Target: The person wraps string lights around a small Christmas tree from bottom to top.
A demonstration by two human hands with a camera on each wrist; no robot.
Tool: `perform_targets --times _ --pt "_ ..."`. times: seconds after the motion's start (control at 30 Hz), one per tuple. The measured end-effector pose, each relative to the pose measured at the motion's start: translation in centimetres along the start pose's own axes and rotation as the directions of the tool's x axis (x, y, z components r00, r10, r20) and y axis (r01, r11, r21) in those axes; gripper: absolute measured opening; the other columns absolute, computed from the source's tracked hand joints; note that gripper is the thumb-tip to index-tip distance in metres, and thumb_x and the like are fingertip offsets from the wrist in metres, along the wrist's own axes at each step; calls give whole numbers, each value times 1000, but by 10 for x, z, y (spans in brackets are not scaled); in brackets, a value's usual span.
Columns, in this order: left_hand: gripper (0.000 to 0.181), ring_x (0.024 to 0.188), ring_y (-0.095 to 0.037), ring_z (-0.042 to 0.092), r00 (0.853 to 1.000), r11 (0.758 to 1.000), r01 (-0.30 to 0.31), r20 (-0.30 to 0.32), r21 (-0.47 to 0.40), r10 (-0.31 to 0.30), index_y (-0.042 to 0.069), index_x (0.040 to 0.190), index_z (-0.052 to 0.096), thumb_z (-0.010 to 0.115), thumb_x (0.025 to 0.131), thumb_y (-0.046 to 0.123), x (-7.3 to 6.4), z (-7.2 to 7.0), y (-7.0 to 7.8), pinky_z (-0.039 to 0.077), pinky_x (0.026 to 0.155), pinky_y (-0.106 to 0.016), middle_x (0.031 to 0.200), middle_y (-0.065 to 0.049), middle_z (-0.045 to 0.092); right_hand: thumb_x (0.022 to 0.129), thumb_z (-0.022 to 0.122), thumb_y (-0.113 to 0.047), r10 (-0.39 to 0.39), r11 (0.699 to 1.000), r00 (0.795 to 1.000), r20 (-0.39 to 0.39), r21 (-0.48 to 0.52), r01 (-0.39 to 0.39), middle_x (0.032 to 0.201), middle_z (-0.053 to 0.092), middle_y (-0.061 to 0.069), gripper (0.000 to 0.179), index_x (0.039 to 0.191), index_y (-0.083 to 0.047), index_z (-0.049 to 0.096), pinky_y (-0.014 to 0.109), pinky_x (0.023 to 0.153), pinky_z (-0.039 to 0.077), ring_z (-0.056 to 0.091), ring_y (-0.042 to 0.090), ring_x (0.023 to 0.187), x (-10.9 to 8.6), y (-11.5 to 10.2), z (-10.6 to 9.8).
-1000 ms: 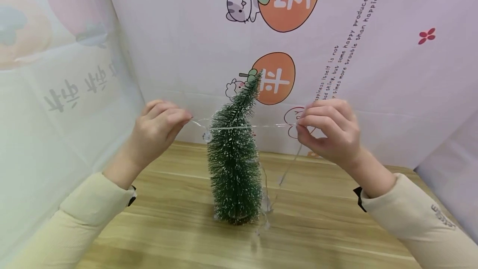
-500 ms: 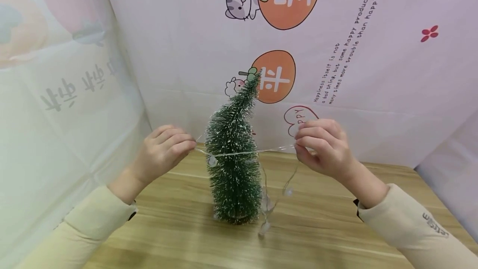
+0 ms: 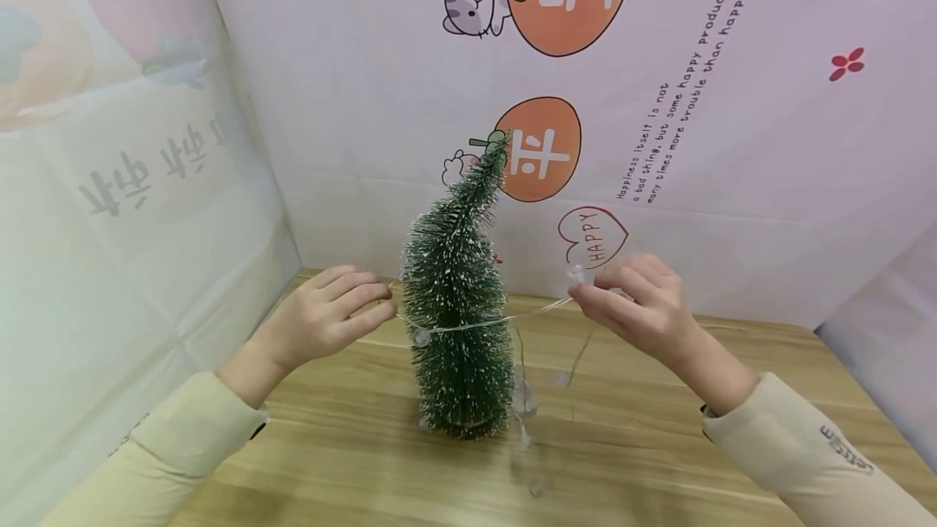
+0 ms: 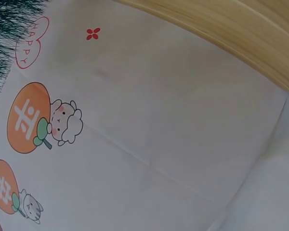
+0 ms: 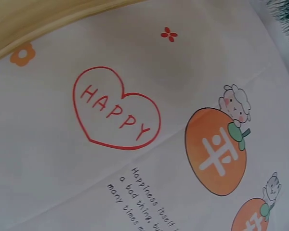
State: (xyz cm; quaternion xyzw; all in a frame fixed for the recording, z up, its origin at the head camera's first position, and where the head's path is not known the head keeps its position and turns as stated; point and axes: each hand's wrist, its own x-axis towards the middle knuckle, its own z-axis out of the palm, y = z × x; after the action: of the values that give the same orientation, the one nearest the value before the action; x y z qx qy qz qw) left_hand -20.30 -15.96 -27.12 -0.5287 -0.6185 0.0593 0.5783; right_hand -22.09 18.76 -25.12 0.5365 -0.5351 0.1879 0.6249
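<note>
A small green Christmas tree [image 3: 457, 299] with white-flecked bristles stands on the wooden table, its tip bent to the right. Across its front runs a clear string of lights [image 3: 476, 325] with round bulbs. To the left of the tree, my left hand [image 3: 333, 311] pinches the string between thumb and fingers. On the other side, my right hand [image 3: 640, 303] pinches it too, a clear bulb [image 3: 577, 273] showing at the fingertips. More of the string hangs down right of the tree, with several bulbs low by its base. Both wrist views show mostly backdrop and tree edges.
The wooden table [image 3: 351, 462] reaches back to a white printed cloth [image 3: 366, 63] with orange fruit, cats and lettering. Another pale cloth [image 3: 132, 267] closes off the left side. At the right edge a further cloth [image 3: 900, 291] hangs.
Both hands have moved down, bringing the string from the tree's upper part to about its middle. The stretch before the tree now sags slightly, and a bulb shows at the right fingertips.
</note>
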Motion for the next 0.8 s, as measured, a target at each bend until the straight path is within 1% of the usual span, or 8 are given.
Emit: perform_targets --times 0.07,0.13,0.27,0.43,0.57,0.63,0.7,0.8 --pt "17 78 -18 63 1000 1000 -9 12 5 9 8 94 62 46 99 5 -1 0 0 55 72 -28 86 -5 68 91 61 -11 7 1000 999 34 5 -7 54 54 4 23 70 -5 67 31 43 35 43 19 47 -4 2 -4" --pt "17 79 -17 63 1000 1000 -18 24 8 17 9 95 62 46 98 3 -2 0 0 55 73 -28 87 -5 68 92 60 -11 12 1000 998 59 12 -13 54 57 4 24 70 -3 67 32 40 38 46 19 46 -8 4 -7" --pt "17 80 -17 63 999 999 -33 30 7 33 10 97 61 47 97 0 -1 1 2 55 73 -26 88 -5 67 92 60 -10 -3 1000 997 80 10 2 57 62 6 24 70 -2 69 34 42 43 51 21 48 -16 6 -10" --pt "17 79 -18 63 1000 1000 -29 9 -6 29 10 98 60 47 96 -2 0 2 3 56 71 -27 88 -5 67 93 58 -10 -35 999 993 109 -2 35 62 65 8 25 71 -1 66 37 48 47 55 23 54 -24 7 -14" --pt "19 78 -19 63 1000 1000 -22 -2 -16 22 11 98 59 47 96 -3 -1 3 5 56 70 -28 88 -6 66 94 55 -9 -81 997 986 147 -2 82 63 64 8 24 72 -2 61 36 47 48 56 21 54 -29 7 -18" --pt "20 77 -20 63 1000 999 -18 -9 -29 18 11 98 58 47 95 -5 -1 3 6 56 69 -28 88 -7 66 95 54 -8 -91 996 981 173 -8 94 64 64 8 23 73 -1 60 35 46 48 57 21 54 -32 7 -22" --pt "19 77 -19 62 1000 999 -21 -4 -29 21 10 98 57 46 95 -5 -2 4 6 56 70 -27 88 -7 65 96 52 -9 -71 997 978 197 -18 76 65 64 8 25 74 0 61 34 48 49 57 21 56 -36 8 -28" --pt "17 77 -19 62 1000 999 -30 2 -32 30 10 98 57 46 96 -3 -4 3 7 57 71 -27 88 -7 65 97 51 -11 -10 999 978 211 -49 20 65 64 9 27 75 1 62 34 51 48 56 22 57 -42 9 -38"
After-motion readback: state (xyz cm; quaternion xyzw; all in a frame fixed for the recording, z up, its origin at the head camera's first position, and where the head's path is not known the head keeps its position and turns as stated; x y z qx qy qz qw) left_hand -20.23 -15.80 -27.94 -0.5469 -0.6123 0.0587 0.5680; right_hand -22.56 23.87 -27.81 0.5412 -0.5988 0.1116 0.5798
